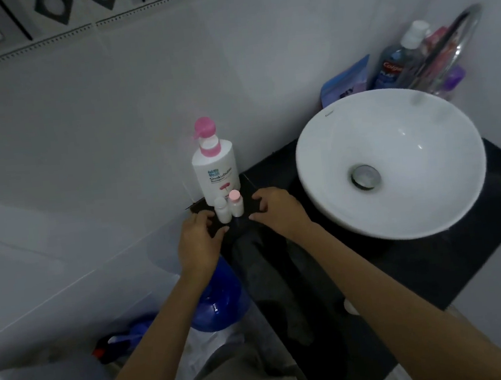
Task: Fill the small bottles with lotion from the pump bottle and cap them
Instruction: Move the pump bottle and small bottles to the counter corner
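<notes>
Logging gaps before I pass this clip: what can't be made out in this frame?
- Head view: fill level of the two small bottles; opaque white walls hide it.
- Head view: fine print on the pump bottle; too small and blurred.
- Head view: items behind the sink at top right; blurred, partly covered by the curved tap.
- Head view: left hand and right hand; contact with the bottles is unclear.

Glossy white ceramic sink (391, 162), matt black counter (436, 266), smooth plastic pump bottle (215, 162), shiny chrome tap (456, 41), glossy wall tiles (80, 115).
</notes>
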